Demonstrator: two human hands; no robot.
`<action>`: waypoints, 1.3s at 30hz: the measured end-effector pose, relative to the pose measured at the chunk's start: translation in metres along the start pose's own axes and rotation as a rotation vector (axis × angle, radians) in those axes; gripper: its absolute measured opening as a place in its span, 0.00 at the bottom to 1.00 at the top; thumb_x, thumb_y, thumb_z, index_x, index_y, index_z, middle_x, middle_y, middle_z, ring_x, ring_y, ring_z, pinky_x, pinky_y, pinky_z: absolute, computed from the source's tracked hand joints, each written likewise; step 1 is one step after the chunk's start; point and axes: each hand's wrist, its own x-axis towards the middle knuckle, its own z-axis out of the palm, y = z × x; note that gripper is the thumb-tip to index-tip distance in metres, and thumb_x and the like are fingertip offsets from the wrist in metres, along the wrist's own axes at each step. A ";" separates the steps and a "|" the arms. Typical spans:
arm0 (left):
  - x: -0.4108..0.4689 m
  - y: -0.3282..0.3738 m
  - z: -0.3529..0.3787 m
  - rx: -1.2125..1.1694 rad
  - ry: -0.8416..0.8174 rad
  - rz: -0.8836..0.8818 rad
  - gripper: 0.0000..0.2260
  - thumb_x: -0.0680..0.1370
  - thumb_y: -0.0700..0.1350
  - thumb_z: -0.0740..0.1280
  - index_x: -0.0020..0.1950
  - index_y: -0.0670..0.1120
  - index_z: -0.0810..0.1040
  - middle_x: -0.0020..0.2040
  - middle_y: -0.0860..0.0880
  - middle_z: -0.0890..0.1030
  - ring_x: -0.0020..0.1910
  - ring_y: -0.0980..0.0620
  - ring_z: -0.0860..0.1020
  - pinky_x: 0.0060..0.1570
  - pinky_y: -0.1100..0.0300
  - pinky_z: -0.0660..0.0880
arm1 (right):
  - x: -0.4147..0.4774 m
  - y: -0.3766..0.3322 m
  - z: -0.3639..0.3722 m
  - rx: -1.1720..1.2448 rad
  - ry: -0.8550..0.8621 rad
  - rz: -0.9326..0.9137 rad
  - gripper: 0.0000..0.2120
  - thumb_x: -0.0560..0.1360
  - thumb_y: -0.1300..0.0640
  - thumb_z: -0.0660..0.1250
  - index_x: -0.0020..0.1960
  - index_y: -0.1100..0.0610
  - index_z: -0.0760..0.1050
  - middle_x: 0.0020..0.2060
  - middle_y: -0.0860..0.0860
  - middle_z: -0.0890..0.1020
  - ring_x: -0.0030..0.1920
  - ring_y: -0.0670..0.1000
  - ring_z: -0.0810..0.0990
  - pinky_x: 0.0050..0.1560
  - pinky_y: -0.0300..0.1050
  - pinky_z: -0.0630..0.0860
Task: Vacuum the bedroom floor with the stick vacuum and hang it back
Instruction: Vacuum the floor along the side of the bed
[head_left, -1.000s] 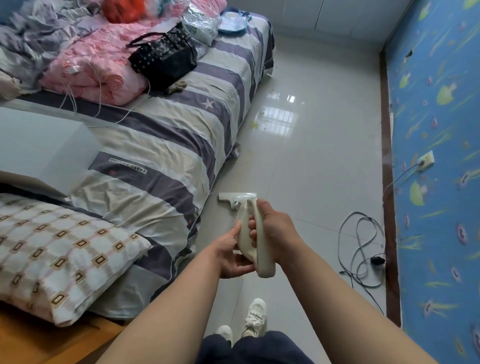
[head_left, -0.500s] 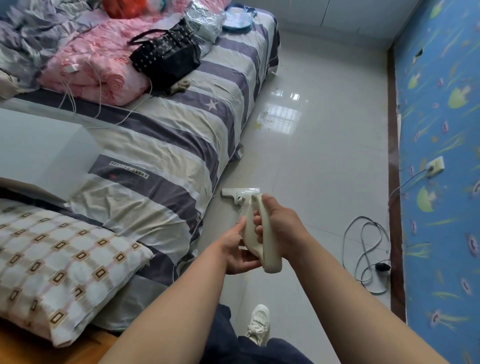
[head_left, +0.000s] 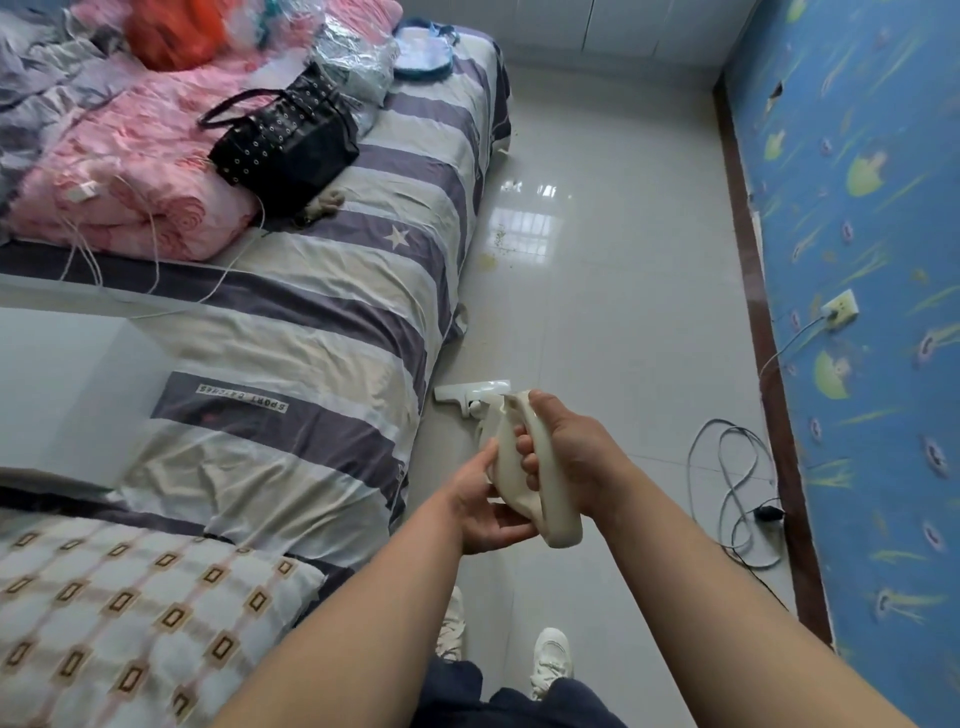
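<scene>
Evidently for steering, the right hand (head_left: 571, 457) wraps the stick vacuum (head_left: 557, 519) by its handle and the left hand (head_left: 488, 506) clasps its body from below; the nozzle (head_left: 470, 391) sits on the floor (head_left: 623, 312) just beside the bed (head_left: 337, 322) edge.

Your cream plastic stick vacuum (head_left: 556, 519) looks smooth, with a soft sheen. The pale tiled floor (head_left: 623, 338) is mirror-glossy. On your left, the purple-striped cloth bedsheet (head_left: 337, 291) is matt and creased.

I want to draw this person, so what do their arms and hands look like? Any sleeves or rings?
The left arm and right arm are bare to the picture's edge, no sleeves showing. The left hand and right hand wear no gloves, rings, watch or bracelet in view.
</scene>
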 end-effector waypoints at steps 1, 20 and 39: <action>0.000 0.003 -0.001 0.010 -0.003 -0.001 0.26 0.76 0.63 0.67 0.50 0.38 0.77 0.46 0.39 0.80 0.48 0.40 0.80 0.50 0.43 0.79 | 0.001 -0.001 0.002 -0.004 0.001 -0.004 0.20 0.80 0.44 0.63 0.42 0.61 0.75 0.25 0.51 0.74 0.22 0.48 0.70 0.23 0.39 0.68; -0.006 0.049 -0.031 0.049 -0.013 -0.042 0.26 0.78 0.63 0.63 0.54 0.37 0.75 0.50 0.37 0.79 0.53 0.39 0.79 0.55 0.40 0.76 | 0.015 -0.009 0.048 0.040 0.041 -0.012 0.21 0.81 0.44 0.62 0.40 0.61 0.75 0.25 0.51 0.74 0.21 0.48 0.70 0.24 0.39 0.69; 0.000 0.052 -0.035 0.107 0.001 -0.047 0.27 0.78 0.64 0.62 0.55 0.39 0.75 0.49 0.37 0.80 0.50 0.40 0.81 0.53 0.41 0.78 | 0.016 -0.004 0.049 0.062 0.051 -0.016 0.21 0.81 0.44 0.62 0.41 0.61 0.74 0.25 0.51 0.74 0.21 0.48 0.70 0.24 0.38 0.69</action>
